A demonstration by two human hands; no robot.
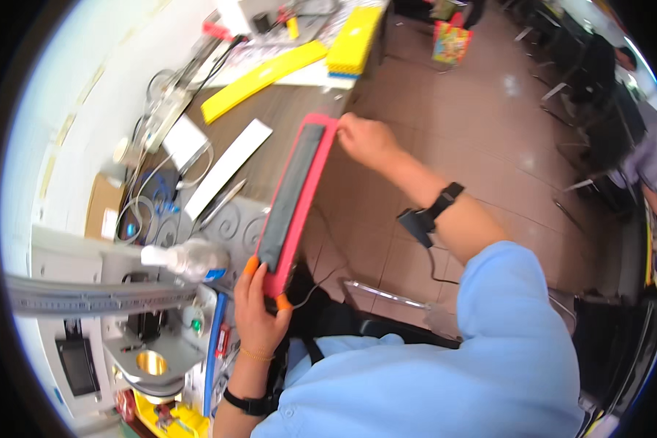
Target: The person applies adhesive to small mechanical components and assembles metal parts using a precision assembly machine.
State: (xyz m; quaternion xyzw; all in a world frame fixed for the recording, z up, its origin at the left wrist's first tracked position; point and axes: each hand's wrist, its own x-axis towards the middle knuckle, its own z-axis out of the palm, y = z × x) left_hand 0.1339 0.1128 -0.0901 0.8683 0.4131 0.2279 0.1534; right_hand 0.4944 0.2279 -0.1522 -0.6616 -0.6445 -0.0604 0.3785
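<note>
A long red flat panel (307,198) slants away from me along the table's right edge. On top of it lies a narrow dark grey strip (293,191), running most of its length. My left hand (258,318) grips the panel's near end, its fingers at the left side and thumb at the right. Orange covers sit on the tips of the thumb and one finger. At the far right corner, my right hand (367,139) is closed with its fingertips against the panel's edge. What those fingertips pinch, besides the edge, is partly hidden.
Yellow strips (263,79) and a yellow stack (354,40) lie farther back on the table. Left of the panel are a white strip (230,166), a pen (225,201) and a clear bottle (190,259). A machine (150,358) stands lower left; chairs (595,131) line the right.
</note>
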